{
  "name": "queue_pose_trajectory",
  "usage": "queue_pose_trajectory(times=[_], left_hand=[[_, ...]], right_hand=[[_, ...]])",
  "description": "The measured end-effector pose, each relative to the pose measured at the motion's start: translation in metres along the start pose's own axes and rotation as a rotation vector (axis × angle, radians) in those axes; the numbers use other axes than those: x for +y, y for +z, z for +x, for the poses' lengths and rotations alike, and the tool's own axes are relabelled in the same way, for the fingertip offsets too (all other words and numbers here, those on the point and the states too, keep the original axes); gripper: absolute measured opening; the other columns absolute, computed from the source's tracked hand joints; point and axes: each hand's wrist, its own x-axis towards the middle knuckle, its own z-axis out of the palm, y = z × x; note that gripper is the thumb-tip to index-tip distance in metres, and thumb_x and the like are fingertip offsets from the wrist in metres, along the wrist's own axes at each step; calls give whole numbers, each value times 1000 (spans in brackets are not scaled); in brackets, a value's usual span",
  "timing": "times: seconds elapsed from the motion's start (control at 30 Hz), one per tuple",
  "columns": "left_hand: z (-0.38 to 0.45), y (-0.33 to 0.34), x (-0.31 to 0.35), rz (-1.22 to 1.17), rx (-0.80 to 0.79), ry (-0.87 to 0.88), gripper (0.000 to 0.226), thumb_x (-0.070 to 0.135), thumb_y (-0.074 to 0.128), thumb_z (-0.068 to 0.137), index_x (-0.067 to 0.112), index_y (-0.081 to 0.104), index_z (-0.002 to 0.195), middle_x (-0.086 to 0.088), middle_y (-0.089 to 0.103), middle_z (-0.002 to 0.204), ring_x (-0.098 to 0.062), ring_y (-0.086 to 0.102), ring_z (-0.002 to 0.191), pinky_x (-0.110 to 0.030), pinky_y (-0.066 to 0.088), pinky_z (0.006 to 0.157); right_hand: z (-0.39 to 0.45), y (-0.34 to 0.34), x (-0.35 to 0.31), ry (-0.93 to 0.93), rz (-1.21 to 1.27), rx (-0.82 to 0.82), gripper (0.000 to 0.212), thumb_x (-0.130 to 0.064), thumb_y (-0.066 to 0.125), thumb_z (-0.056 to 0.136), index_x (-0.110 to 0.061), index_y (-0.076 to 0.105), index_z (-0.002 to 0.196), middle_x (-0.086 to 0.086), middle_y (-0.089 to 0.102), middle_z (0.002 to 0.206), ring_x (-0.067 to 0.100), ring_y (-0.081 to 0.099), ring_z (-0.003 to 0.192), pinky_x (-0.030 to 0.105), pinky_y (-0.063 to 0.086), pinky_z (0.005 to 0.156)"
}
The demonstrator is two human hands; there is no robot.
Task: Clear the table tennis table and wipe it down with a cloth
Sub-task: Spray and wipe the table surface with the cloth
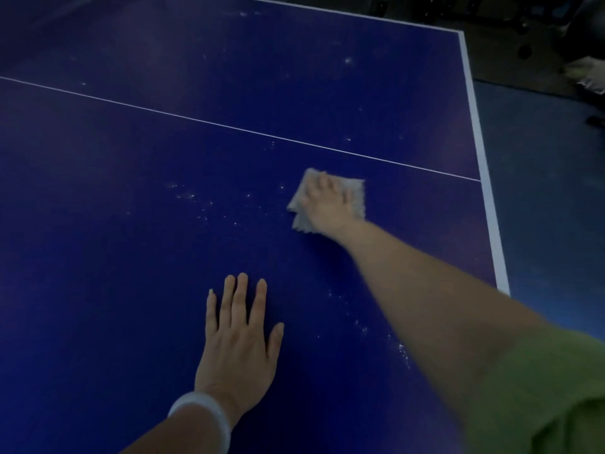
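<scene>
**On the blue worktop: wiping under way, dust still to chase**

Under the right hand (329,204) lies a pale folded cloth (355,194), pressed flat to the blue worktop (131,165) of the table tennis table. The fingers look spread over the cloth and pushing down on it, though motion blur keeps me from saying whether any of them curl round its edge. Just beyond that hand runs the thin white centre line (196,118), and well off to its right the white edge stripe (481,152) marks the end of the board.

Nearer the person, the left hand (237,342) rests palm down, fingers straight and together, holding nothing; it seems to serve as a brace while the other arm reaches. A pale bangle (203,411) sits at its wrist.

Nothing loose shows on the surface, so the clearing looks finished and the wiping is the step in hand. White specks (186,195) lie scattered to the left of the cloth hand, and another patch (361,327) sits between the two arms, closer to the body. To do this well, I would keep the palm flat for even pressure, sweep in overlapping strokes toward one edge instead of scrubbing in place, and take the left scatter first. The likely slip is spreading dust around, or the cloth bunching under the fingers.
</scene>
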Motion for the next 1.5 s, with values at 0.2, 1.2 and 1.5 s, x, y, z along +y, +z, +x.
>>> queue_pose_trajectory(times=[0.2,1.2,1.5], left_hand=[[1,-2,1,-11,3,-4,72,56,4,95,15,15,154,-15,13,161,-29,3,150,-53,7,121],[0,3,1,-39,70,13,73,57,6,94,17,9,155,-14,5,162,-27,-5,150,-50,-1,121],[0,4,1,-57,81,6,71,56,10,95,16,12,154,-15,7,161,-28,-3,150,-50,-1,121]], right_hand=[[-64,35,16,-268,-325,118,72,-31,40,101,-16,-6,155,5,-13,163,26,-11,150,56,-2,117],[-215,90,-9,64,-152,204,65,-41,28,102,-23,-4,155,7,-16,162,35,-19,147,62,-1,116],[-241,61,119,537,-58,243,62,-45,10,99,-26,-7,156,3,-5,164,29,-5,150,57,-2,118]])
